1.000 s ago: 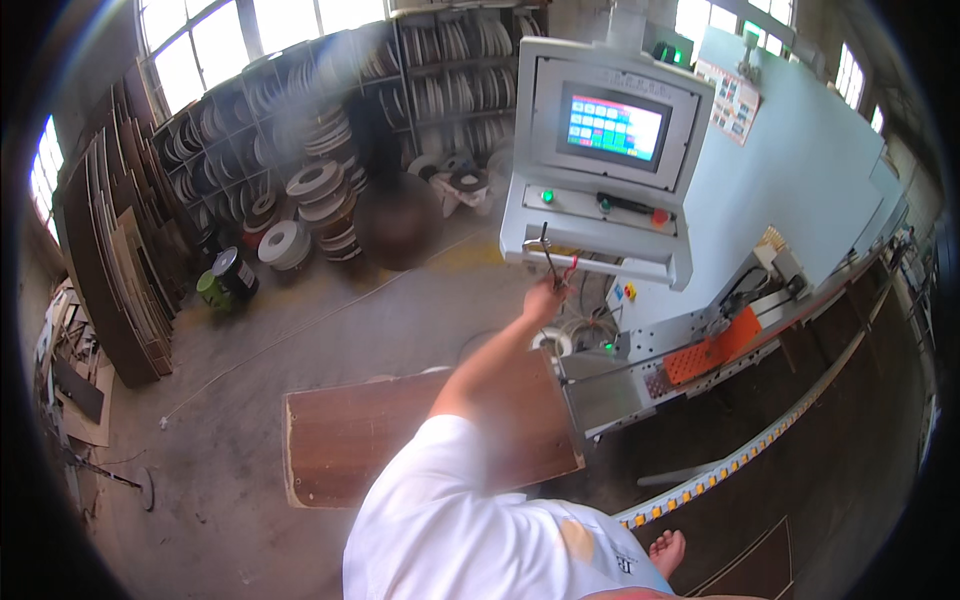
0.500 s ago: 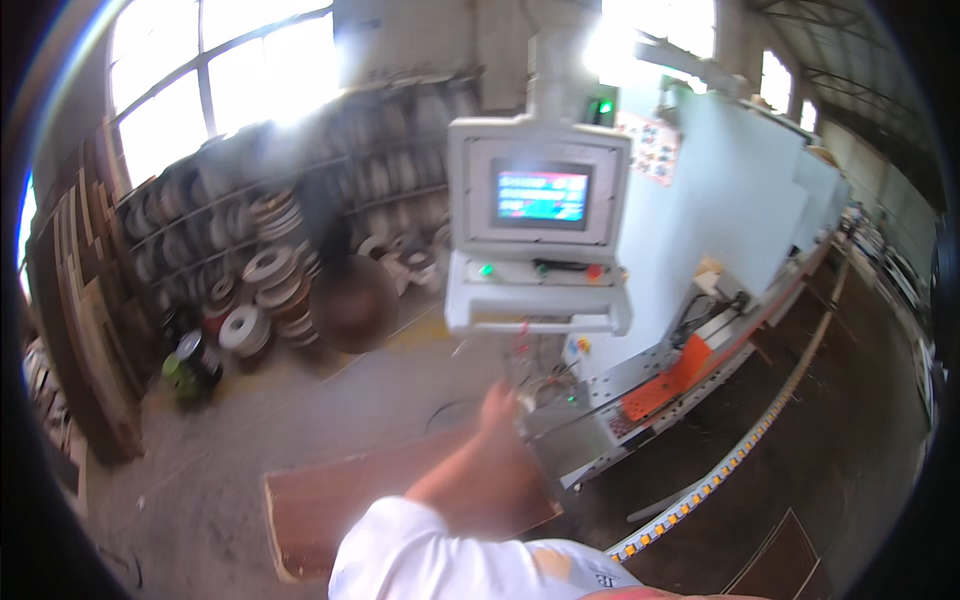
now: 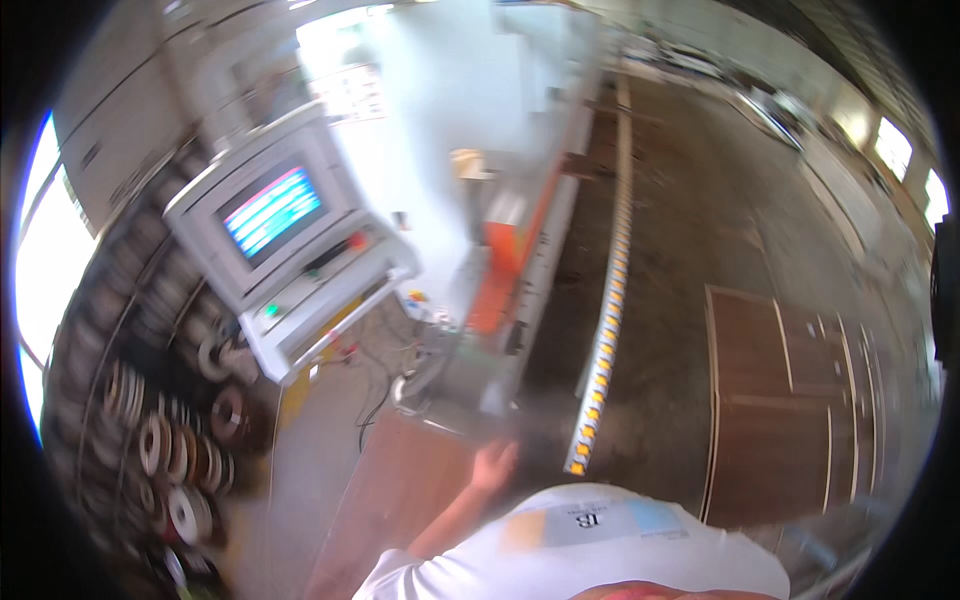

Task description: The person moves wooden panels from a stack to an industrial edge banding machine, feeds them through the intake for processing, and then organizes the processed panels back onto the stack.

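My left hand (image 3: pixel 494 466) reaches forward from a white sleeve, over the right side of a brown flat board (image 3: pixel 385 490). Motion smears the fingers, so their grip and any contact with the board cannot be made out. Just beyond the hand is the near end of a long pale machine (image 3: pixel 460 385), with an orange guard strip (image 3: pixel 497 285) along its side. To the left of the machine stands a grey control panel (image 3: pixel 290 235) with a lit screen and coloured buttons. My right hand is out of view.
A long roller rail (image 3: pixel 605 350) with yellow wheels runs alongside the machine. Brown panels (image 3: pixel 770 400) lie on the right. Reels of edging tape (image 3: pixel 190 510) stand on the left near racks. Loose cables (image 3: pixel 375 405) trail beneath the control panel.
My view has swung to the right, so the control panel and machine sit further left and tilted. Brown panels on the right have come into sight. My left arm still reaches forward.
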{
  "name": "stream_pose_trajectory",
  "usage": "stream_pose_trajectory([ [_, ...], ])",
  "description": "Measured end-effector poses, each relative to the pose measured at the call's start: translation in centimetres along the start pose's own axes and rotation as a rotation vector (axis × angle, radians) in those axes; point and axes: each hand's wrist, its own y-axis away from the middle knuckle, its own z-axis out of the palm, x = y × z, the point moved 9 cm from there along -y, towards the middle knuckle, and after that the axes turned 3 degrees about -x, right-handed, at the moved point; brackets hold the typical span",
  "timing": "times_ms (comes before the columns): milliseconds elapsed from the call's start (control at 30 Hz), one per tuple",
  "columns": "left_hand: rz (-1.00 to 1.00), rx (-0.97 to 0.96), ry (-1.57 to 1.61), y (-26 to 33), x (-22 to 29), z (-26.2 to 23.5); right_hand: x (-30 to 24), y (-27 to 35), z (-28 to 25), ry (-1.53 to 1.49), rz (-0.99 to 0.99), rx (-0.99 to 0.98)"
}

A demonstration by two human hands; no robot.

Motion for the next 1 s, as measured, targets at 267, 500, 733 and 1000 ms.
stream_pose_trajectory([
  [267, 0.605, -0.33, -1.032, -1.7, 4.9, 14.8, 9.3, 4.4, -2.9, -0.03, -0.046, 0.002],
  [500, 0.416, -0.176, -1.032, -6.1, 1.4, 19.2, 16.1, 9.2, -9.9, -0.258, -0.051, 0.148],
  [733, 0.18, -0.092, -1.326, -7.4, 1.7, 20.0, 24.6, 9.7, -15.4, -0.799, -0.032, 0.132],
  [1000, -0.08, -0.226, -1.607, -6.1, 6.3, 24.0, -15.9, 8.3, -31.9, -0.309, -0.915, 0.353],
])
